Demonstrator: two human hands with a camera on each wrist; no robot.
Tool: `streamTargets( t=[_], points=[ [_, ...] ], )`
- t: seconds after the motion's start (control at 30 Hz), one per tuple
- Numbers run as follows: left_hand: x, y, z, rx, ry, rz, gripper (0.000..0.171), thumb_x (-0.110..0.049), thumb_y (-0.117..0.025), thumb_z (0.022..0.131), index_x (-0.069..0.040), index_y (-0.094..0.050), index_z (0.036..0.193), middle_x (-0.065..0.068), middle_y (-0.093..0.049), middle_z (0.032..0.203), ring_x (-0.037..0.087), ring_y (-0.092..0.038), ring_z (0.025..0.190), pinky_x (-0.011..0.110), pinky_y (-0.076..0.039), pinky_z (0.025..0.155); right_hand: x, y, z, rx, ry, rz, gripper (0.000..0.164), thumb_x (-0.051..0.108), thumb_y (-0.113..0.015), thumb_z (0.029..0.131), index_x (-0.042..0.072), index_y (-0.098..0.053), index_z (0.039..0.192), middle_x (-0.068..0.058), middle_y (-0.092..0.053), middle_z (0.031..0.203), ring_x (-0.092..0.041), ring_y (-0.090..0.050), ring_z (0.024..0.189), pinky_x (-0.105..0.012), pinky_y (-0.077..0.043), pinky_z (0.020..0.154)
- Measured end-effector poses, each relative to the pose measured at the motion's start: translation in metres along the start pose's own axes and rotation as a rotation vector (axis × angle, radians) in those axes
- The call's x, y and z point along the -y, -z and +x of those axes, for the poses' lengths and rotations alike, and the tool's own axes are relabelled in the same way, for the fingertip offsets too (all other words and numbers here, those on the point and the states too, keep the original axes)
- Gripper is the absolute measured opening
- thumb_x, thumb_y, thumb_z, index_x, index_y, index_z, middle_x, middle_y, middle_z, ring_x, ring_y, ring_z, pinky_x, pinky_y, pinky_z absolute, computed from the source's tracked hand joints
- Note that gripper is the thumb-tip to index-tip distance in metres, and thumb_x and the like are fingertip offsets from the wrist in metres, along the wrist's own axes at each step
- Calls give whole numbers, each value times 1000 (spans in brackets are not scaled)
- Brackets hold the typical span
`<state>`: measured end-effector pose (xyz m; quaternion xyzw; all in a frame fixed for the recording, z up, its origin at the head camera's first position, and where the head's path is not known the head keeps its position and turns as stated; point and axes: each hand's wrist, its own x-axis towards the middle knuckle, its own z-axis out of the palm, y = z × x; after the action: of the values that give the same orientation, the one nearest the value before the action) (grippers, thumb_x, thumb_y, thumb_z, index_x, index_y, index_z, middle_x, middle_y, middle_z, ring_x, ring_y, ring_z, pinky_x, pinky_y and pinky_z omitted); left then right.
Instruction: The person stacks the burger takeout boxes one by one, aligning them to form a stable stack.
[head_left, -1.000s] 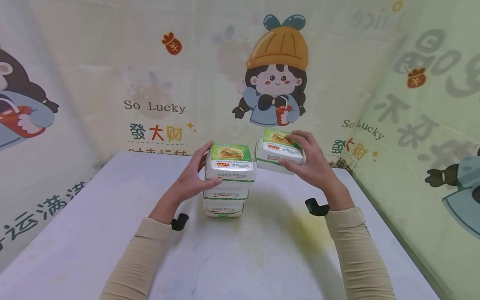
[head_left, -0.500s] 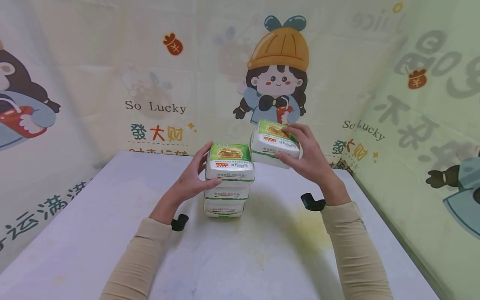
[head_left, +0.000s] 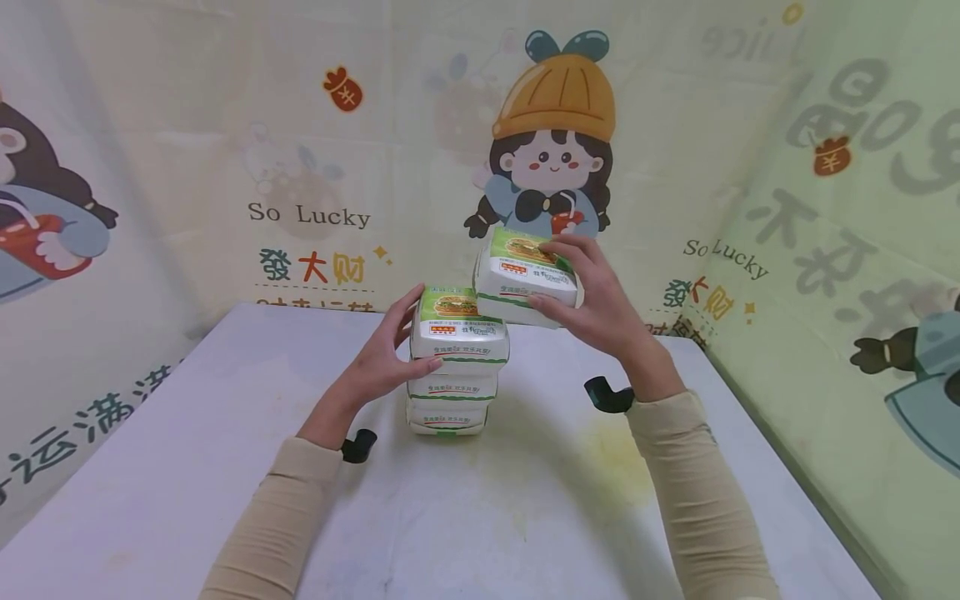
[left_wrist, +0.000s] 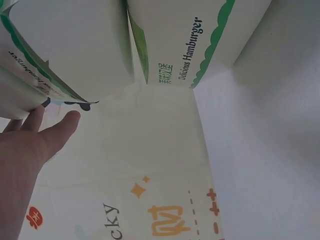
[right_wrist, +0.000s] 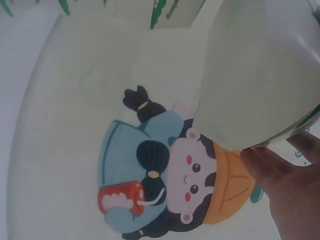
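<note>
Three white-and-green hamburger boxes stand stacked on the table, the top box (head_left: 459, 337) sitting over the middle box (head_left: 452, 387) and the bottom box (head_left: 447, 417). My left hand (head_left: 375, 364) holds the top box at its left side, thumb at the front and fingers reaching round the back. Another hamburger box (head_left: 523, 287) is in my right hand (head_left: 600, 304), gripped at its right side between thumb and fingers. It is raised and slightly tilted, overlapping the top box's right rear corner in the head view. In the right wrist view this held box (right_wrist: 265, 75) fills the upper right.
The white table (head_left: 420, 525) runs to a printed cloth backdrop (head_left: 420, 150) with cartoon figures. More of the cloth hangs along both sides. Each wrist carries a small black camera mount, the right mount (head_left: 609, 395) being near the held box.
My right hand has raised its hamburger box and brought it leftward, up to the stack's top right corner. The left hand and the stack have stayed in place.
</note>
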<state>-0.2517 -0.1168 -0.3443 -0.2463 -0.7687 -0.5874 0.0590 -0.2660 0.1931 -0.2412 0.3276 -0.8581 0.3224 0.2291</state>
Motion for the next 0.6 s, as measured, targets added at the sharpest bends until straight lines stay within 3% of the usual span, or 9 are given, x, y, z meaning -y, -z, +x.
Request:
streamTargets(
  t=[0.6],
  points=[
    [4,1,1,0,-4,6,101,-18,-81,81,-30,-16,158,-3,-26,162,25,-24,151,57,-24,121,23,-21,16,64,67,45,66,29,-79,84,18,-49,142,-3,-38,148,-21,-34,136,-40,-53,96]
  ],
)
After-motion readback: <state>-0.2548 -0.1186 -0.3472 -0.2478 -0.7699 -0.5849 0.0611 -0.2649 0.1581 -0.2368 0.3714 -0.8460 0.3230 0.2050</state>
